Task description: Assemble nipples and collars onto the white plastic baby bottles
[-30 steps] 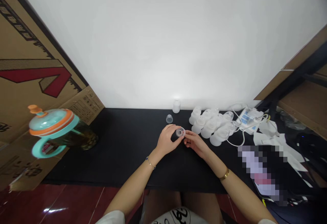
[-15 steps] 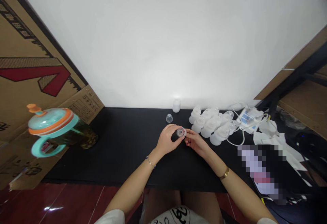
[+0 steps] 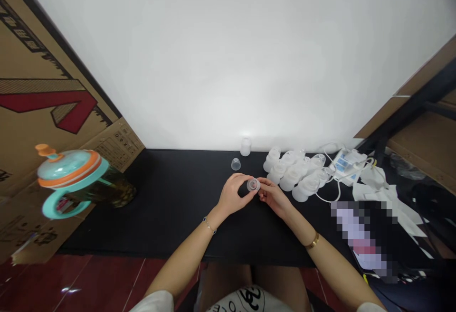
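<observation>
1. While holding left hand [image 3: 233, 193] and right hand [image 3: 273, 198] close together over the black table [image 3: 160, 219], grips a small clear round piece [image 3: 253, 185] between them
2. Curls the left around the piece's left side; pinches its right edge with the right
3. Has a clear dome cap [image 3: 235, 164] just beyond the left hand, a white bottle [image 3: 245, 147] farther off by the wall [image 3: 245, 65], and clustered white bottles [image 3: 290, 177] on the right
</observation>
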`<action>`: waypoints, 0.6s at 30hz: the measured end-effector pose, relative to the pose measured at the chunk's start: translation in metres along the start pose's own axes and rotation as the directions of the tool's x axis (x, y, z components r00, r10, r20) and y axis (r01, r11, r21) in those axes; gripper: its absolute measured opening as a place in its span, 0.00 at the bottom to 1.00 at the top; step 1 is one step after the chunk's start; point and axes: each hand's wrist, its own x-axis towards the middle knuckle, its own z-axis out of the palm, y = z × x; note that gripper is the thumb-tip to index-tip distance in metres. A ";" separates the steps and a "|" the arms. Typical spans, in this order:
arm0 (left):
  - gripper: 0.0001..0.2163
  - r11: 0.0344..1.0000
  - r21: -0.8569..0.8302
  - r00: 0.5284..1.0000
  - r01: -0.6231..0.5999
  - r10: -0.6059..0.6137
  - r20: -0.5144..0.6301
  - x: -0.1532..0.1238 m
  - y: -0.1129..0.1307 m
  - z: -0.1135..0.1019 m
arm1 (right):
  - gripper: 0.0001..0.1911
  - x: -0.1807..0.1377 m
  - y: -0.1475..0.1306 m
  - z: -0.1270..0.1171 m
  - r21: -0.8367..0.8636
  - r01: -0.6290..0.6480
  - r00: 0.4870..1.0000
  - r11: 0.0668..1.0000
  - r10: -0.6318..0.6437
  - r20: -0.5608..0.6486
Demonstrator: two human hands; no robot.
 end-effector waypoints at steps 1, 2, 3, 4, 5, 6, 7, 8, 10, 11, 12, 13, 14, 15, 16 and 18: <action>0.13 1.000 -0.001 1.000 -0.001 0.001 -0.004 0.000 0.000 0.000 | 0.17 0.000 0.000 0.000 0.002 -0.001 1.000 1.000 0.001 0.006; 0.13 1.000 -0.001 1.000 -0.004 0.004 -0.009 0.000 0.000 0.000 | 0.17 0.000 0.000 -0.001 0.003 -0.004 1.000 1.000 0.004 0.011; 0.13 1.000 -0.002 1.000 -0.008 0.008 -0.018 0.000 0.000 0.000 | 0.17 0.000 0.000 -0.002 0.004 -0.006 1.000 1.000 0.006 0.014; 0.13 1.000 -0.001 1.000 -0.011 0.011 -0.029 0.000 0.000 0.000 | 0.17 0.000 0.000 -0.002 0.004 -0.010 1.000 1.000 0.010 0.016; 0.13 1.000 0.001 0.999 -0.011 0.011 -0.039 0.000 0.000 0.000 | 0.17 0.001 0.000 -0.003 0.004 -0.014 1.000 1.000 0.013 0.017; 0.12 1.000 0.004 0.999 -0.010 0.011 -0.047 0.000 0.000 0.000 | 0.17 0.001 0.000 -0.003 0.004 -0.018 1.000 1.000 0.018 0.017; 0.12 1.000 0.006 0.998 -0.008 0.009 -0.054 0.001 0.000 0.000 | 0.17 0.001 0.000 -0.003 0.003 -0.021 1.000 1.000 0.021 0.018; 0.12 1.000 0.008 0.998 -0.008 0.008 -0.060 0.001 0.001 0.000 | 0.16 0.001 0.000 -0.004 0.000 -0.025 1.000 1.000 0.025 0.018; 0.13 1.000 0.011 0.997 -0.014 0.015 -0.069 0.001 0.001 0.000 | 0.16 0.001 0.000 -0.004 -0.013 -0.033 0.999 0.999 0.033 0.021; 0.13 1.000 0.013 0.997 -0.018 0.019 -0.075 0.001 0.001 0.000 | 0.16 0.001 0.000 -0.004 -0.022 -0.038 0.999 0.999 0.039 0.024; 0.13 1.000 0.014 0.997 -0.021 0.022 -0.078 0.001 0.001 0.001 | 0.16 0.001 0.000 -0.003 -0.031 -0.044 0.999 0.999 0.045 0.028; 0.13 1.000 0.015 0.997 -0.022 0.023 -0.078 0.000 0.002 0.001 | 0.15 0.001 0.000 -0.003 -0.040 -0.048 0.998 0.998 0.050 0.033; 0.13 1.000 0.017 0.997 -0.023 0.024 -0.076 0.000 0.002 0.001 | 0.15 0.001 0.000 -0.002 -0.048 -0.051 0.998 0.998 0.053 0.038; 0.13 1.000 0.017 0.997 -0.023 0.024 -0.072 0.000 0.002 0.001 | 0.15 0.000 0.000 -0.002 -0.055 -0.050 0.998 0.997 0.053 0.042; 0.13 1.000 0.016 0.997 -0.022 0.023 -0.069 0.000 0.002 0.001 | 0.15 0.000 0.000 -0.001 -0.063 -0.046 0.998 0.997 0.049 0.041; 0.13 1.000 0.010 0.998 -0.017 0.018 -0.066 -0.001 0.001 0.002 | 0.15 0.000 0.000 -0.001 -0.081 -0.031 0.999 0.996 0.033 0.028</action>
